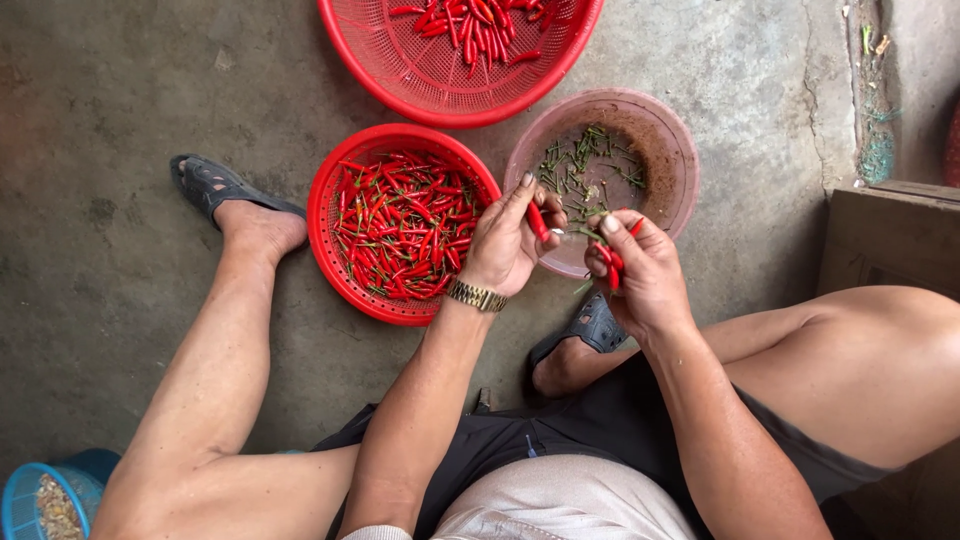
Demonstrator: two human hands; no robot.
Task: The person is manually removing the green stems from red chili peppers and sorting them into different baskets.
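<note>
My left hand [510, 245], with a gold watch [477, 295] on its wrist, pinches one small red chilli [537, 221] between thumb and fingers. My right hand [640, 270] grips a bunch of red chillies [611, 262] and pulls at the green stem of the pinched one. Both hands hover over the near rim of a translucent pink bowl [668, 140] holding green stems. Just left of my left hand sits a red mesh basket [322, 215] full of red chillies.
A larger red mesh basket [400, 75] with some chillies lies at the top. My bare legs and sandalled feet [215, 190] flank the baskets on a concrete floor. A blue basket [25, 500] stands at bottom left, a cardboard box [890, 240] at right.
</note>
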